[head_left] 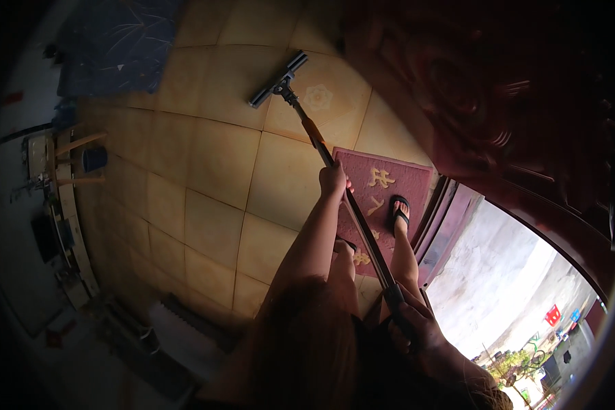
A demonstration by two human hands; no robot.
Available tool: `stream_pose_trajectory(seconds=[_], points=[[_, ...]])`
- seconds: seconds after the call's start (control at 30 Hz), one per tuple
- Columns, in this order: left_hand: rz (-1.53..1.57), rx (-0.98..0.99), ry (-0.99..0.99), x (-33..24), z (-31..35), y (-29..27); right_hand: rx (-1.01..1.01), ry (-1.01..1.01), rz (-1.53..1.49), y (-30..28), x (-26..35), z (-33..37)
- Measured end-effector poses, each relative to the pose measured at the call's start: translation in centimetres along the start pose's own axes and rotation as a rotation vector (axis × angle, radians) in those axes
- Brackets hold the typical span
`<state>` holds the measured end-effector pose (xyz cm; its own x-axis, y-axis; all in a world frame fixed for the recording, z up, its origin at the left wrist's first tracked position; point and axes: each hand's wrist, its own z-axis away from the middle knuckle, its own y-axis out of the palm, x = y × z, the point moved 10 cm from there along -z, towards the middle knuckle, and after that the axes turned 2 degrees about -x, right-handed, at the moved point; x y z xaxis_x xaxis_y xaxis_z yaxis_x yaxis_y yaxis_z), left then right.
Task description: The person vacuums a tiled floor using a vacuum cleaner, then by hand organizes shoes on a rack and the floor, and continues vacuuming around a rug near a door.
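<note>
A long-handled mop (pixel 372 236) slants across the middle of the view, its flat grey-black head (pixel 278 80) on the tiled floor at the far side. Partway down the pole, below an orange-brown section, my left hand (pixel 333 180) is wrapped around it. My right hand (pixel 418 325) grips the dark upper end of the handle, close to my body at the lower right. Beneath the pole lies a dark red doormat (pixel 417 179) with yellow characters. My feet, in black flip-flops (pixel 400 210), stand on this mat.
Beige floor tiles (pixel 215 160) spread to the left and ahead. A dark red door (pixel 471 82) stands at the upper right, beside a doorway opening onto bright pale ground (pixel 499 260). A wooden-legged stool (pixel 80 143) and a dark blue bin (pixel 95 159) are at the left.
</note>
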<state>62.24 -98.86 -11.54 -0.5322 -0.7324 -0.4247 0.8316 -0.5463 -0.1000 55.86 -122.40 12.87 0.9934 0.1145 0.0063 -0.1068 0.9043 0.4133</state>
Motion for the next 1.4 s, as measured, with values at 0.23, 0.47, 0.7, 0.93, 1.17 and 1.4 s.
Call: stream_pose_trajectory(seconds=[0.23, 0.47, 0.7, 0.93, 1.17, 1.4], points=[[0.003, -0.028, 0.027, -0.6, -1.2, -1.3, 0.139, -0.046, 0.097, 1.6, -0.3, -1.1], [0.207, 0.135, -0.101, 13.1, 8.5, 2.8, -0.131, 0.095, 0.178, -9.0, -7.1, 9.0], [0.318, 0.11, -0.179, 19.3, 16.8, 0.2, -0.178, 0.051, 0.12, -4.8, -10.4, 10.9], [0.471, 0.049, -0.207, 13.6, 11.0, -5.6, -0.063, 0.057, 0.049, 2.0, -11.0, 3.1], [0.457, -0.089, -0.067, 0.9, -1.9, -11.5, 0.054, 0.143, 0.14, 8.2, -0.7, -4.0], [0.364, -0.179, 0.034, -11.0, -15.7, -14.0, 0.133, 0.19, 0.323, 13.3, 11.2, -13.4]])
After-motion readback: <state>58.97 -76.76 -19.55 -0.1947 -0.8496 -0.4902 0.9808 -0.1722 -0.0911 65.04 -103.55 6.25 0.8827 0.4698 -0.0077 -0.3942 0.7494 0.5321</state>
